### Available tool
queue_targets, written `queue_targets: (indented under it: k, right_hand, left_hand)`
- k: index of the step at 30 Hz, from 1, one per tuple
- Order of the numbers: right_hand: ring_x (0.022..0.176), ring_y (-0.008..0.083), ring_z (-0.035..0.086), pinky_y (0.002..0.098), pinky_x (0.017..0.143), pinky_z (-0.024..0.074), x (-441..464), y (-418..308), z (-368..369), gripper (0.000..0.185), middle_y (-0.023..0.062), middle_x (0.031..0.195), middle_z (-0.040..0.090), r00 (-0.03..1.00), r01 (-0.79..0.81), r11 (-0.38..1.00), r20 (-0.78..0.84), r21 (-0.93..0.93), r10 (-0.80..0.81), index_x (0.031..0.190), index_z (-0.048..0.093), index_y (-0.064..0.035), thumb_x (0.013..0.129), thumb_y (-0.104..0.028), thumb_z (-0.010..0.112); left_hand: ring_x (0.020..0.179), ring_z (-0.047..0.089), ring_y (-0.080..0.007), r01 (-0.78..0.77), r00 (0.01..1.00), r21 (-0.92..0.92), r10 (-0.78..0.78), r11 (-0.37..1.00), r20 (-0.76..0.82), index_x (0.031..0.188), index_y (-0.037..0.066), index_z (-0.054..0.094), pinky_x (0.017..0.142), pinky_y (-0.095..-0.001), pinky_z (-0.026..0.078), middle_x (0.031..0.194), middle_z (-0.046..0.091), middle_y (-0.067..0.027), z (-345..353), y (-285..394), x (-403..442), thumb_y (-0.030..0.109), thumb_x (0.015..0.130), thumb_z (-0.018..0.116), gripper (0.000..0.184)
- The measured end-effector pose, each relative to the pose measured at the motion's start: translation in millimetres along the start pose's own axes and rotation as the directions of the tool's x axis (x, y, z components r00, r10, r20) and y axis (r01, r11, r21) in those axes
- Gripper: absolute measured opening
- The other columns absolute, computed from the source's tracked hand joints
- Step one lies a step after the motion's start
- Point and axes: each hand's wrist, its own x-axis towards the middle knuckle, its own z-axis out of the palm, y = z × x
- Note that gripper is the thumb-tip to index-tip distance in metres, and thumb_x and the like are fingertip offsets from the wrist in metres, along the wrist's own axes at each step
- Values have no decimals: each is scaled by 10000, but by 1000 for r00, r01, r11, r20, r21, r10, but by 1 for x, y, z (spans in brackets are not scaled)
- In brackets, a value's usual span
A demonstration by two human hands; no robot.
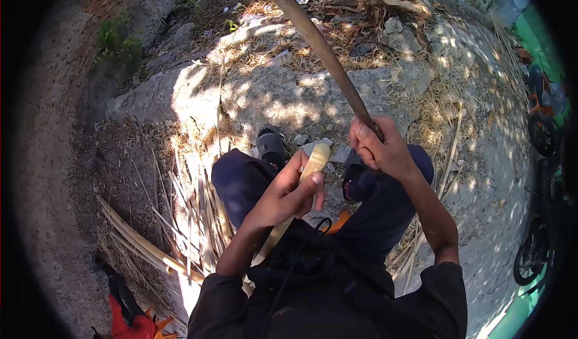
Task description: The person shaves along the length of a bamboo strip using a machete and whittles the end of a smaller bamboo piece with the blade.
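Note:
My left hand (pixel 292 190) is closed around a pale bamboo piece (pixel 320 155). Its rounded end sticks up past my thumb, and its lower part runs down toward my lap. Farther right, my right hand (pixel 379 145) is wrapped round the lower end of a long brown stick (pixel 325 53). This stick is slightly curved and slants up and left to the top edge of the view; its far end is out of sight. Whether it has a blade edge, I cannot tell. The two held things are apart. Both hands are over my bent knees.
Split bamboo strips (pixel 195 203) lie beside my left leg, with longer bamboo poles (pixel 147 249) farther left. Ahead runs a low concrete ledge (pixel 289 98) strewn with dry shavings (pixel 430 134). Wheels (pixel 533 249) stand at the right. A red object (pixel 135 327) is at the lower left.

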Motion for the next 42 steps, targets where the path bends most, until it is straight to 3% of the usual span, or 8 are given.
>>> queue_targets:
  k: [2, 7, 16, 27, 36, 38, 41, 42]
  right_hand:
    - [472, 20, 393, 256, 450, 285, -3, 2, -1, 309, -70, 568, 458, 999, 28, 1000, 15, -2, -28, 889, 643, -26, 1028, -301, 666]
    - [468, 101, 428, 353, 484, 337, -4, 6, -8, 389, 29, 544, 450, 971, 237, 808, 118, -539, -206, 834, 640, -24, 963, -383, 715]
    - [507, 322, 589, 422, 521, 422, 0, 14, 2, 502, 121, 542, 527, 946, 323, 672, 209, -667, -248, 867, 674, -44, 927, -541, 723]
    - [518, 293, 569, 391, 542, 415, 0, 6, 5, 474, 100, 576, 507, 954, 296, 679, 245, -671, -174, 921, 662, -45, 881, -496, 802]
    - [617, 186, 655, 314, 607, 490, -4, -2, -1, 350, 56, 716, 656, 951, 218, 826, 302, -520, -61, 967, 654, -27, 902, -340, 798]
    - [644, 159, 675, 306, 624, 507, -5, -6, 0, 314, 52, 735, 673, 948, 220, 843, 313, -490, -66, 969, 655, -21, 917, -304, 781]
    - [582, 96, 631, 282, 562, 482, -16, -5, 7, 205, 21, 677, 630, 934, 320, 871, 277, -373, -224, 1017, 650, -7, 961, -191, 722]
    - [534, 75, 590, 261, 516, 448, -24, -9, 12, 176, 0, 652, 604, 974, 165, 948, 199, -273, -112, 1080, 652, -2, 979, -141, 687]
  left_hand:
    - [570, 402, -59, -70, 992, 52, 75, 996, -106, 1158, 66, 493, 516, -232, 329, 757, 473, 7, 7, -1, 0, 281, 1133, 461, 219]
    - [604, 379, -49, -53, 970, 274, 115, 960, -213, 1147, 58, 522, 538, -245, 318, 732, 441, 29, 2, -4, 6, 321, 1143, 430, 278]
    - [607, 426, -72, -44, 935, 460, 198, 887, -294, 1077, 15, 569, 554, -286, 362, 706, 472, 9, -4, -20, 13, 333, 1141, 425, 354]
    - [565, 336, -34, -59, 967, 228, 112, 972, -230, 936, 85, 491, 503, -235, 281, 694, 396, 63, -11, -18, 9, 412, 1143, 413, 394]
    - [562, 394, -53, -90, 971, 423, 174, 902, -164, 1017, 59, 521, 501, -246, 340, 698, 421, 44, -9, 14, 3, 386, 1149, 387, 378]
    - [521, 486, -102, -76, 987, 339, 119, 938, -108, 1176, 0, 528, 536, -292, 410, 631, 457, -14, -16, 19, 4, 374, 1149, 388, 400]
    - [497, 524, -148, 44, 985, 515, 50, 856, -167, 1134, -4, 539, 539, -337, 436, 637, 474, -39, -28, 40, 10, 442, 1129, 422, 461]
    - [500, 527, -151, 113, 980, 582, 7, 805, -200, 1118, -7, 540, 544, -350, 436, 641, 474, -47, -33, 46, 12, 469, 1121, 434, 487]
